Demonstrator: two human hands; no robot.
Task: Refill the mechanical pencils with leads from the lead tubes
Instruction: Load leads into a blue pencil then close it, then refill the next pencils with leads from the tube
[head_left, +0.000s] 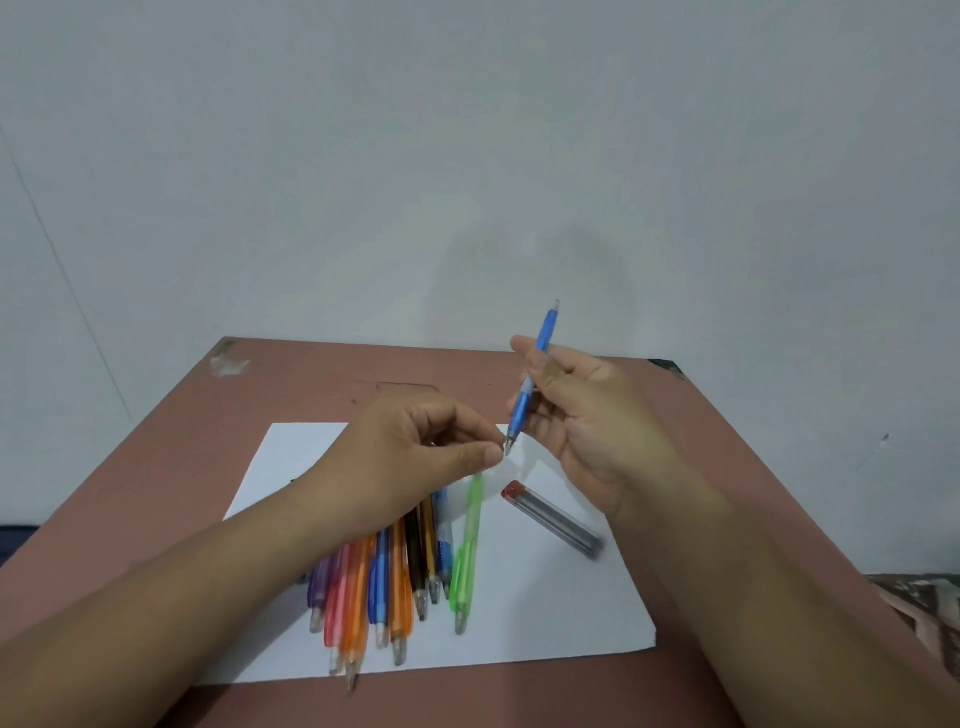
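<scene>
Brown table (727, 467), white paper (545, 613), right hand (587, 415) gripping blue pencil (540, 353), left hand (415, 452) pinching its tip.

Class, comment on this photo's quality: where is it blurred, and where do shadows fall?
Head view: the lead tube looks smeared, the pencil pile soft; faint shadows on the wall above both hands; the wide lens splays the table edges.

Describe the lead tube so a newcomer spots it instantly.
Start at the white sheet on the reddish table. Right of the fanned pencils, past the green pencil, lies the lead tube. It alone is short, dark grey and red-capped.
</scene>
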